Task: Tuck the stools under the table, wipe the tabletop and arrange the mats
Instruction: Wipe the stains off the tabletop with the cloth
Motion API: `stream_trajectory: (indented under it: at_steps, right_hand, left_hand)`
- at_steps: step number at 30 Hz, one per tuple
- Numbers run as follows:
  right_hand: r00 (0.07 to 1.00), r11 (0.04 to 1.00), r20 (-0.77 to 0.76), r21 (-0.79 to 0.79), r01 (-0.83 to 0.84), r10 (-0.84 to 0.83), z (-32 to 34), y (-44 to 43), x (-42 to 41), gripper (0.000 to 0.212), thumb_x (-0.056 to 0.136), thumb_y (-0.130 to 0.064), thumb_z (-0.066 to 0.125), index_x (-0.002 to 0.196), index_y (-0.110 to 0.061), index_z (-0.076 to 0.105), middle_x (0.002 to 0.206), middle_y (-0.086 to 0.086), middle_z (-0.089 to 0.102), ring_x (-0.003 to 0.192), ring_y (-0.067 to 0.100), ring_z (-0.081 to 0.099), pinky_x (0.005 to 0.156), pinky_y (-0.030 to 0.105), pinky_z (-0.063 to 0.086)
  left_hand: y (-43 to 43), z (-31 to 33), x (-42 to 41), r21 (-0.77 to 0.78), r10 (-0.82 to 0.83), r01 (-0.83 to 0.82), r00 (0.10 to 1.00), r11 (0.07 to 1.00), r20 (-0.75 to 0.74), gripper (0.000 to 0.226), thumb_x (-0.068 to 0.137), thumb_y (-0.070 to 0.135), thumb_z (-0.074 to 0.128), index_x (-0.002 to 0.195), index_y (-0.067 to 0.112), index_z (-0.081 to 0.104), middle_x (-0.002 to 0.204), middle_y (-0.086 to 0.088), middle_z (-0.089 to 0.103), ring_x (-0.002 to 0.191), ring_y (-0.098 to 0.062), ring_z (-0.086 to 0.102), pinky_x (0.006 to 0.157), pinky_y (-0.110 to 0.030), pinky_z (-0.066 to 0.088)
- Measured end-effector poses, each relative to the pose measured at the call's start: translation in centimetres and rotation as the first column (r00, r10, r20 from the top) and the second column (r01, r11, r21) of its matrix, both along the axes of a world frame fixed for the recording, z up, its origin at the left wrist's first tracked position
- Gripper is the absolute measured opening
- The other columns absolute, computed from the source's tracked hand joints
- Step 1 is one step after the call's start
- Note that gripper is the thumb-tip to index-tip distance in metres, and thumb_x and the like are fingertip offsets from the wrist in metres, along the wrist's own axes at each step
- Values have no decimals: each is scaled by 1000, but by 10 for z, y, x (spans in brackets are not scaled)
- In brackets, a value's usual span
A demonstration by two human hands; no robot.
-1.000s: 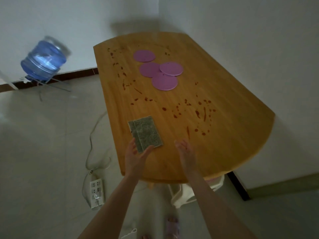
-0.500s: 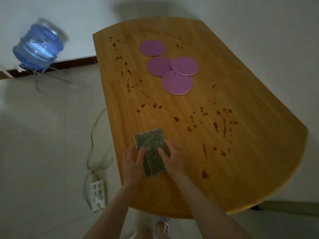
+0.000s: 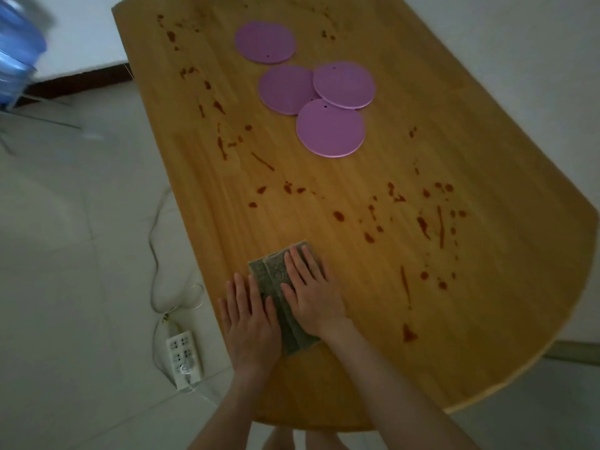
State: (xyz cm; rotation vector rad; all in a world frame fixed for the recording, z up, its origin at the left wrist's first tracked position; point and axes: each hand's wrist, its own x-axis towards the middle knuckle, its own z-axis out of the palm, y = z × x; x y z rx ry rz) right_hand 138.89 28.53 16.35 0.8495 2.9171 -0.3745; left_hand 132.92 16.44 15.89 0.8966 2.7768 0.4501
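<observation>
Four mats (image 3: 330, 128) sit jumbled beyond the cloth (image 3: 271, 277), stains (image 3: 339, 216) unwiped; left hand (image 3: 250, 319) and right hand (image 3: 313, 297) rest on it, fingers (image 3: 302, 266) straight.

Purple mats (image 3: 330, 128), grey-green cloth (image 3: 276, 274), red-spattered table (image 3: 487, 157)

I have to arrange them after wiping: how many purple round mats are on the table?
4. The far mat lies alone; nearer, the left mat, right mat and nearest mat overlap. None seems hidden.
</observation>
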Motion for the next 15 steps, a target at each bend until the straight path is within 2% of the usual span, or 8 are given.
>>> stream_trajectory:
  at_steps: [2, 5, 8, 10, 12, 15]
  right_hand:
    - [999, 999, 32, 38, 15, -16, 1, 11, 6, 58, 102, -47, 14, 150, -17, 20, 158, -1, 16, 146, 16, 2, 116, 44, 1]
    - [978, 981, 99, 85, 173, -181, 0, 34, 34, 58, 100, -47, 6, 151, -19, 5, 158, -3, 0, 145, 16, -10, 115, 43, -12]
    - [934, 930, 83, 162, 330, -347, 6, 25, 53, 61, 100, -46, 10, 148, -10, 22, 156, 6, 20, 145, 22, 15, 116, 45, -3]
    - [917, 914, 52, 115, 388, -396, 6, 12, 44, 63, 101, -47, 12, 146, -5, 24, 154, 10, 21, 144, 25, 19, 116, 44, 0]
    - [917, 917, 32, 56, 395, -397, 6, 8, 32, 64, 100, -50, 10, 149, -9, 17, 156, 8, 12, 145, 25, 9, 117, 43, -2]
    - [952, 953, 43, 22, 302, -303, 7, 20, 29, 61, 99, -51, 8, 151, -20, 5, 158, 1, 0, 145, 23, -7, 117, 41, -8]
  left_hand:
    - [0, 0, 0, -9, -15, 15, 1000, 1000, -6, 56, 99, 38, 15, 146, 9, 27, 152, -16, 27, 143, -29, 18, 116, -44, 6]
    - [0, 0, 1, -42, -13, 12, 1000, 999, -9, 57, 98, 42, 16, 146, 11, 27, 153, -15, 25, 143, -29, 16, 116, -43, 2]
    - [1, 1, 2, -72, -24, 23, 1000, 997, -9, 59, 98, 44, 16, 146, 12, 26, 154, -14, 22, 144, -29, 13, 116, -44, 2]
    - [1, 1, 2, -74, -26, 25, 1000, 997, -9, 59, 97, 43, 18, 146, 11, 26, 154, -16, 23, 144, -30, 13, 116, -46, 4]
    - [0, 1, 2, -68, -30, 30, 1000, 997, -8, 59, 96, 42, 22, 146, 11, 25, 153, -17, 24, 143, -31, 13, 116, -50, 6]
    - [11, 5, 10, -44, -85, 85, 996, 995, -1, 57, 96, 42, 27, 146, 15, 27, 153, -15, 23, 144, -30, 10, 115, -55, 5]
